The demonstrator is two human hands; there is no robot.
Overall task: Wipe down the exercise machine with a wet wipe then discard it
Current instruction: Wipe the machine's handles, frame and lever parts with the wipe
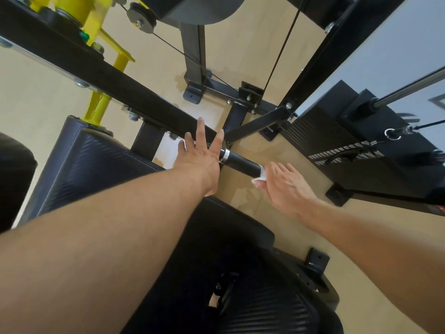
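The exercise machine has a black steel frame (101, 68) and a short black handle grip (243, 162) with a silver ring at its inner end. My left hand (202, 155) lies flat on the bar just left of that ring, fingers spread and holding nothing. My right hand (281, 182) is at the outer end of the grip, with a white wet wipe (262, 175) pinched under its fingers against the grip's tip. Most of the wipe is hidden by the hand.
Black padded cushions (91, 165) lie under my arms at left and bottom. Yellow brackets (96, 109) and a pulley (142, 20) with cables sit at upper left. A black weight stack (349, 150) with a chrome rod stands at right. The floor (265, 56) is beige.
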